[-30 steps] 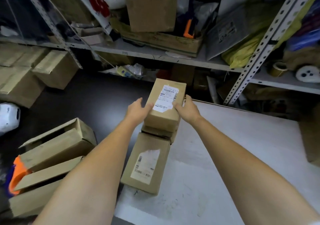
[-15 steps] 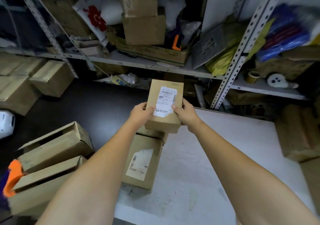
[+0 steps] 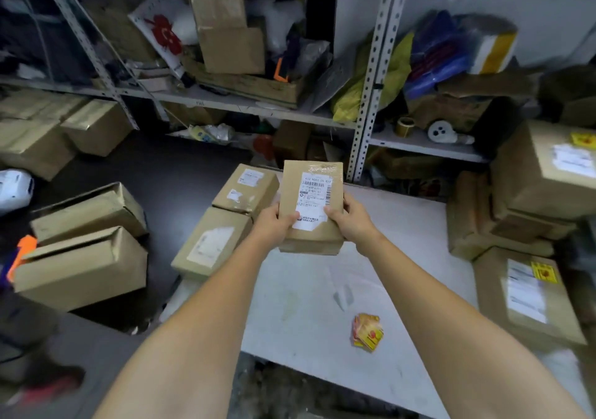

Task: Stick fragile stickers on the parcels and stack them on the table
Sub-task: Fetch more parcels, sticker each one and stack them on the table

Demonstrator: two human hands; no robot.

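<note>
A small brown parcel (image 3: 319, 173) with a white shipping label is held up above the white table (image 3: 309, 315). My left hand (image 3: 274, 223) grips its left side and my right hand (image 3: 351, 218) grips its right side, thumbs on the label. Two more labelled parcels lie at the table's left end, a far one (image 3: 246, 189) and a near one (image 3: 211, 241). A crumpled bunch of yellow and red fragile stickers (image 3: 367, 331) lies on the table near its front. On the right, parcels with yellow stickers sit stacked, one high (image 3: 548, 167) and one low (image 3: 522, 292).
Open cardboard boxes (image 3: 80, 257) stand on the dark floor to the left. A metal shelf rack (image 3: 371, 73) packed with boxes, bags and tape rolls runs along the back. More brown boxes (image 3: 38, 134) sit at the far left.
Both hands lifted the small parcel off the one beneath it and carried it right, over the table. The view swung right, bringing in the stickers and the stickered parcels.
</note>
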